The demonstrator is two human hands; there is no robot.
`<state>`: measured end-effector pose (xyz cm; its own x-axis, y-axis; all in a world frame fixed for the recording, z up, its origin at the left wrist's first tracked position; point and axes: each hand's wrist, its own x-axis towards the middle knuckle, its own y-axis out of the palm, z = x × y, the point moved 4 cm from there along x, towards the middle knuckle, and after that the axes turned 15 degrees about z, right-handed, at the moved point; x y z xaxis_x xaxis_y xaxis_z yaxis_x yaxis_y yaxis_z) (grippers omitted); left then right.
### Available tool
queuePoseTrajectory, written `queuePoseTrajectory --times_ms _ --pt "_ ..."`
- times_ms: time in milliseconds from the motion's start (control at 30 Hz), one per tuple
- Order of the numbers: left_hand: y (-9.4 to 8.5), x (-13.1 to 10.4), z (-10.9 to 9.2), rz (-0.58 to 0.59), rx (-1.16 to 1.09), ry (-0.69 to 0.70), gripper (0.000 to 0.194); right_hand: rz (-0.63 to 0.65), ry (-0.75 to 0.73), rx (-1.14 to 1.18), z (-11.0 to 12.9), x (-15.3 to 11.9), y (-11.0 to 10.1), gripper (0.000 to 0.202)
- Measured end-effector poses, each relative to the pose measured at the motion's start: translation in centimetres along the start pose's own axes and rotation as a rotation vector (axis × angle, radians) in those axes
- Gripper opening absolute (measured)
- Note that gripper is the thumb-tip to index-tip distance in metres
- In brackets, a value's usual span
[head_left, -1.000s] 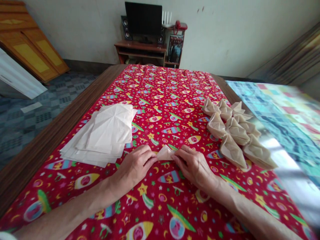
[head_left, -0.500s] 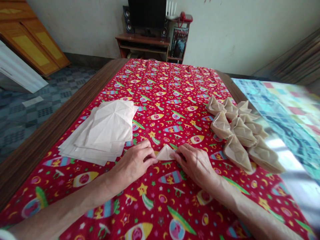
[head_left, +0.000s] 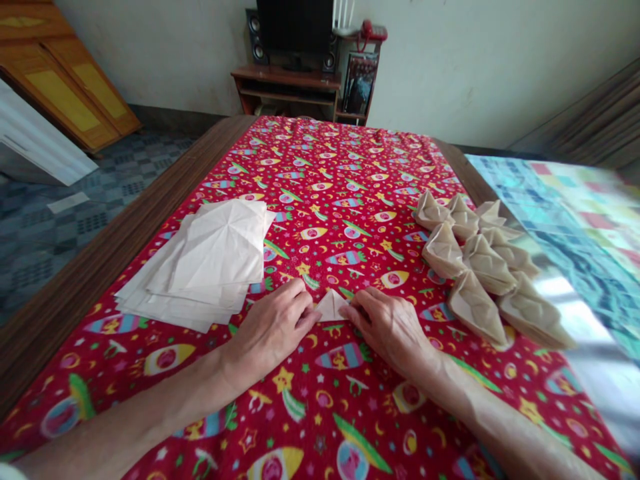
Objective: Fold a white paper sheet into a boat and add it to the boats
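Observation:
A small folded piece of white paper (head_left: 331, 307), triangular in the part that shows, lies on the red patterned cloth (head_left: 320, 233). My left hand (head_left: 283, 315) pinches its left corner between thumb and fingers. On the other side, my right hand (head_left: 387, 320) grips the right corner the same way, thumb on top. Both fingertips cover the paper's ends. Left of my hands rests a stack of creased paper sheets (head_left: 220, 247). Several folded paper boat shapes (head_left: 475, 300) are grouped on the right.
The dark wooden table edge (head_left: 145, 207) runs along the left. A bed with a bluish patterned sheet (head_left: 545, 227) adjoins on the right. Beyond the far end stand a desk (head_left: 285, 77) with a black monitor (head_left: 295, 30) and a red telephone (head_left: 373, 32).
My left hand has shifted slightly to the right along the paper, its thumb covering more of the left corner. My right hand stays almost still.

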<state>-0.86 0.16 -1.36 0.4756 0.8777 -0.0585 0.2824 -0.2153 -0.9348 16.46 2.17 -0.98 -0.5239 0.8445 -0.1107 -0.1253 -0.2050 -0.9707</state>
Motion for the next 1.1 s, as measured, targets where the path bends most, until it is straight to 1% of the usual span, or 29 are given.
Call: queuePoseTrajectory --times_ms 100,133,167,233,267,300,367,533,600,667,733,800,867,900,933,1000,1100 --pt "0.1 -0.1 -0.1 -0.022 0.050 0.002 0.016 0.009 0.003 -0.004 0.0 0.1 0.0 0.025" --pt "0.1 -0.1 -0.2 -0.042 0.074 0.007 0.013 0.012 0.001 -0.007 0.0 0.1 0.0 0.025" --pt "0.0 -0.2 -0.3 -0.069 0.106 0.017 0.014 0.014 -0.002 -0.008 0.0 0.1 0.1 0.024" --pt "-0.2 -0.4 -0.7 -0.119 0.193 0.072 0.032 0.005 -0.010 -0.004 0.0 0.1 0.1 0.025" --pt "-0.4 -0.4 -1.0 -0.121 0.241 0.117 0.040 -0.004 -0.013 0.001 0.0 0.1 0.1 0.026" --pt "-0.5 -0.5 -1.4 -0.109 0.284 0.159 0.046 -0.013 -0.015 0.010 0.0 0.1 0.1 0.027" --pt "-0.6 -0.6 -1.8 -0.055 0.337 0.225 0.048 -0.023 -0.017 0.037 -0.1 0.1 0.1 0.029" --pt "-0.1 -0.6 -1.6 0.037 0.312 0.339 0.047 -0.045 0.000 0.046 -0.3 0.1 0.2 0.029" --pt "0.3 -0.5 -1.3 0.059 0.280 0.360 0.049 -0.067 0.014 0.008 -0.3 -0.1 0.3 0.026" --pt "0.5 -0.6 -1.1 0.086 0.253 0.351 0.051 -0.112 0.023 -0.045 -0.1 -0.5 0.3 0.022" --pt "0.6 -0.8 -1.1 0.112 0.236 0.332 0.053 -0.173 -0.050 -0.122 0.5 -1.1 0.2 0.018" --pt "0.6 -1.0 -1.2 0.133 0.235 0.309 0.054 -0.208 -0.233 -0.209 1.5 -2.0 0.1 0.025" --pt "0.6 -1.3 -1.4 0.139 0.248 0.282 0.051 -0.168 -0.419 -0.256 2.4 -2.8 0.2 0.035" --pt "0.6 -1.4 -1.4 0.139 0.257 0.267 0.050 -0.130 -0.467 -0.258 2.5 -3.1 0.3 0.038" --pt "0.5 -1.6 -1.4 0.136 0.265 0.256 0.050 -0.086 -0.483 -0.247 2.5 -3.3 0.4 0.040" --pt "0.6 -1.8 -1.5 0.130 0.285 0.250 0.052 -0.012 -0.454 -0.213 2.1 -3.6 0.7 0.045" --pt "0.6 -2.1 -1.4 0.123 0.302 0.253 0.049 0.039 -0.402 -0.178 1.2 -4.1 0.9 0.050"
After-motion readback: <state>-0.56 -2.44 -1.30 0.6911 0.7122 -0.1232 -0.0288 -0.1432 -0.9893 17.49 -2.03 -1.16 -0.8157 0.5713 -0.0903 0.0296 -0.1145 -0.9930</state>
